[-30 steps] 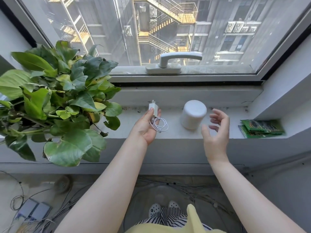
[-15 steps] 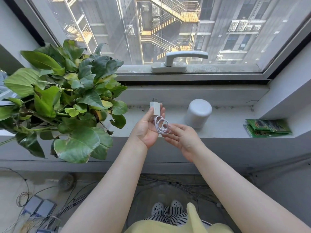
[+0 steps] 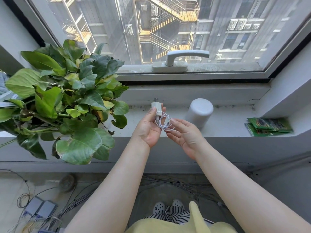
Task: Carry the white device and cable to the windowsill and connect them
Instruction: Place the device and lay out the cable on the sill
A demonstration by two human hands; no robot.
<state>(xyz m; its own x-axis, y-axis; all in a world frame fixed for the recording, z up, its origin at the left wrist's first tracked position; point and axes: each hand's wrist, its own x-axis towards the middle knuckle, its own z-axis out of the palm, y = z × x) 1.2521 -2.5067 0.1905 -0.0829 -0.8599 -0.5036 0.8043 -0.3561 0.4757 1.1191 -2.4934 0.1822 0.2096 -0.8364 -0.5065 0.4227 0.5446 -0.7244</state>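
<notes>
— Head view, item 1?
— White device [image 3: 199, 115], right of centre, standing on the windowsill [image 3: 227, 121], unheld.
— Item 2?
— Cable [image 3: 164, 122], mid-frame. Left hand [image 3: 148, 130] grips its plug [image 3: 156, 109]. Right hand [image 3: 183, 133], by the device 1 second ago, now touches the coil with straight fingers. Probably unwinding; not yet connected.

Single view: head-worn camera, wide-angle, straight lines bowed at edges. Looks forward and steeply down from standing height, facing window. Windowsill [image 3: 227, 120] crosses mid-frame, close, within arm's reach. Window handle [image 3: 178, 61] upper centre, buildings beyond glass along top. Left hand [image 3: 148, 130], holding charger [image 3: 155, 107], and right hand [image 3: 183, 135] meet dead centre, forearms running in from bottom corners. Plant [image 3: 67, 101] fills left side, nearest lens. Bottom edge catches wearer's own slippers [image 3: 159, 206] and floor cables [image 3: 168, 184] directly below.
</notes>
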